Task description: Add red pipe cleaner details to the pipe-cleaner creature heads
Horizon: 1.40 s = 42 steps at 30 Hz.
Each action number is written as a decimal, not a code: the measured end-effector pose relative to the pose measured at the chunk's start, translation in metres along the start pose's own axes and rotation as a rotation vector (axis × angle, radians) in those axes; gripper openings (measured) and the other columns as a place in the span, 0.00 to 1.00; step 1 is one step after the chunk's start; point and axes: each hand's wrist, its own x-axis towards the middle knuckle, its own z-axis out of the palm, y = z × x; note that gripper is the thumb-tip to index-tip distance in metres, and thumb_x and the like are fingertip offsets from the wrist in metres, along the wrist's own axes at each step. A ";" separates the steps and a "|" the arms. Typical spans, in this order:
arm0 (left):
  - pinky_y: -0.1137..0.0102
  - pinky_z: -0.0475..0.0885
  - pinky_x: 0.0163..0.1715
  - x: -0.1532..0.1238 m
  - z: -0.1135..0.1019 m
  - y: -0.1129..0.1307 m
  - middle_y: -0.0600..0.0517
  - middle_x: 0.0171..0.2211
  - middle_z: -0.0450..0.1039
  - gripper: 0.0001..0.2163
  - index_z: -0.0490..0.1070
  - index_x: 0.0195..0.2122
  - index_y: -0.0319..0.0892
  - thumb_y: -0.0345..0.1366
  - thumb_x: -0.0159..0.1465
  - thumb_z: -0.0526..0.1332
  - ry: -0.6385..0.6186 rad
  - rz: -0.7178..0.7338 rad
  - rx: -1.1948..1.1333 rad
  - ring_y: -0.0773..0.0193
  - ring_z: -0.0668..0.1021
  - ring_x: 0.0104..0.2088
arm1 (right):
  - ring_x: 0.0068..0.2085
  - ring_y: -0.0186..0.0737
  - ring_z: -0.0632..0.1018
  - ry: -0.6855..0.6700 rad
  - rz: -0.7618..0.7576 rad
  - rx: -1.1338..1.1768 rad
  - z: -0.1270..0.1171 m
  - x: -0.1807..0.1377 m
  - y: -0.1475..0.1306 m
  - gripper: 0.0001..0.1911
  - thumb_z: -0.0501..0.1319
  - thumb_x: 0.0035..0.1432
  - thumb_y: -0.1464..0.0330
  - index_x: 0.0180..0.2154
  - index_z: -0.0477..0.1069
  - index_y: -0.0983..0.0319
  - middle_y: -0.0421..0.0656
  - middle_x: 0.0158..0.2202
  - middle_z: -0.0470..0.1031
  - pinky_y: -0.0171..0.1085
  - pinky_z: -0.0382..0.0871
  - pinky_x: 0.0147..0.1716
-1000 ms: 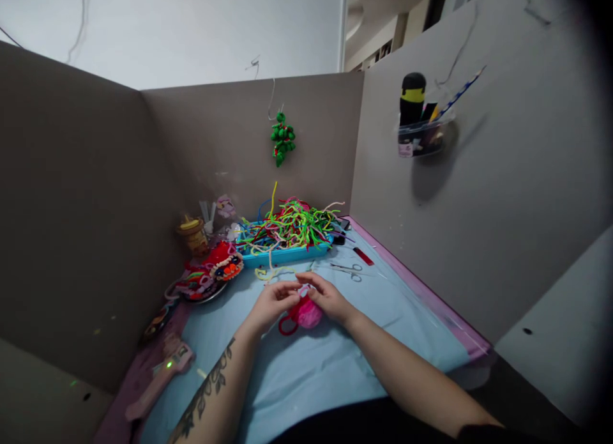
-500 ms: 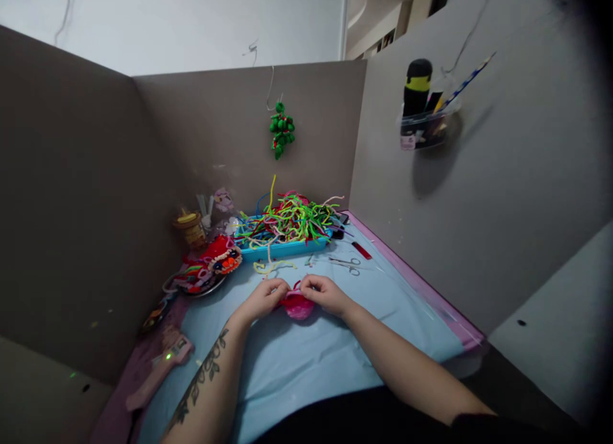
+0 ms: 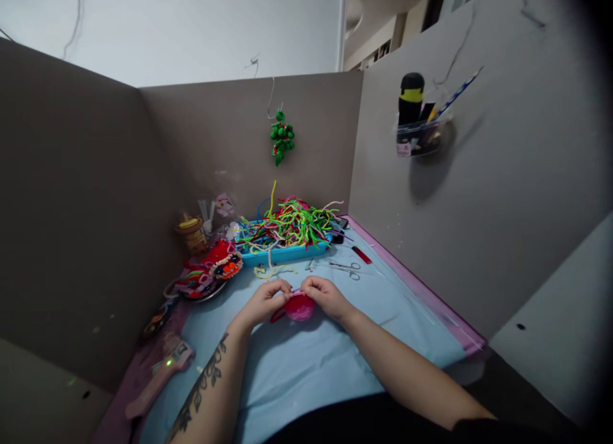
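A fluffy pink pipe-cleaner piece [image 3: 299, 308] with a red loop at its left lies on the light blue table cover [image 3: 306, 367], between my two hands. My left hand [image 3: 265, 300] pinches its left top with closed fingers. My right hand [image 3: 325, 295] pinches the right top, fingers curled. Both wrists rest low over the cover. A blue tray [image 3: 282, 252] heaped with coloured pipe cleaners stands just beyond the hands.
Small scissors [image 3: 348, 268] and a red stick [image 3: 363, 255] lie right of the tray. Finished colourful craft pieces [image 3: 211, 271] sit on a plate at left, a pink glue gun [image 3: 160, 374] near the front left. Grey partition walls enclose the desk; a green ornament [image 3: 282, 137] hangs at the back.
The hands have stayed on the pink piece, shifting their pinch slightly and lowering it toward the cover. The view has bobbed a little.
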 end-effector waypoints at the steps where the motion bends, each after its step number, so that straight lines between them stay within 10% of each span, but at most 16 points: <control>1: 0.70 0.66 0.39 0.000 -0.001 0.002 0.49 0.30 0.73 0.09 0.73 0.23 0.41 0.39 0.57 0.62 -0.016 0.014 0.028 0.61 0.73 0.34 | 0.26 0.32 0.64 -0.007 -0.002 -0.014 0.000 0.000 0.000 0.15 0.57 0.55 0.58 0.24 0.63 0.62 0.37 0.24 0.62 0.32 0.59 0.27; 31: 0.71 0.70 0.33 -0.003 -0.007 0.006 0.48 0.27 0.79 0.04 0.80 0.28 0.43 0.34 0.54 0.66 0.023 -0.004 0.150 0.61 0.78 0.29 | 0.23 0.30 0.63 0.000 0.086 -0.009 -0.006 0.005 0.004 0.12 0.59 0.51 0.60 0.24 0.64 0.63 0.35 0.21 0.62 0.31 0.56 0.24; 42: 0.73 0.68 0.33 -0.006 0.007 -0.002 0.52 0.32 0.73 0.21 0.67 0.45 0.43 0.34 0.50 0.69 -0.096 -0.113 -0.099 0.63 0.76 0.33 | 0.30 0.35 0.69 0.006 -0.064 -0.267 0.011 -0.001 -0.001 0.08 0.60 0.53 0.64 0.28 0.71 0.63 0.39 0.27 0.70 0.33 0.61 0.31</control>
